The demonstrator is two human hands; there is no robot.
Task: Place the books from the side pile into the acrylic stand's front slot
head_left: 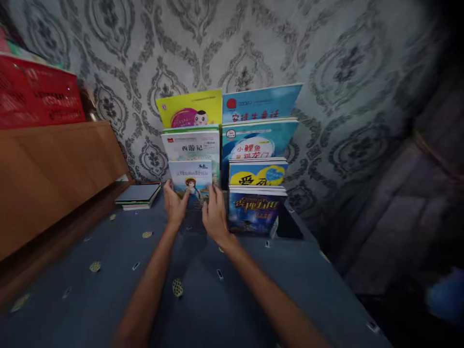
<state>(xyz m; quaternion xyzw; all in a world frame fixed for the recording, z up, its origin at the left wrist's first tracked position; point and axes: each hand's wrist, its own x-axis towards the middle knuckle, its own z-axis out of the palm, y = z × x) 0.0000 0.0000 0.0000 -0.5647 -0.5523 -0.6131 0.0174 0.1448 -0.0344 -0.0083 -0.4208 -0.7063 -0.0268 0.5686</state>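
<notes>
A small light-blue book with a drawn girl on its cover stands upright between my two hands. My left hand grips its lower left side, thumb across the front cover. At its lower right edge my right hand has its fingers closed on the book. Just behind stands a white book, with a yellow book rising at the back. To the right, a dark blue book is in front of a blue and yellow book and taller blue books.
A small stack of books lies flat at the left of the dark patterned tabletop. Further left, a red plastic basket sits on a brown wooden piece of furniture. Patterned wallpaper covers the wall behind.
</notes>
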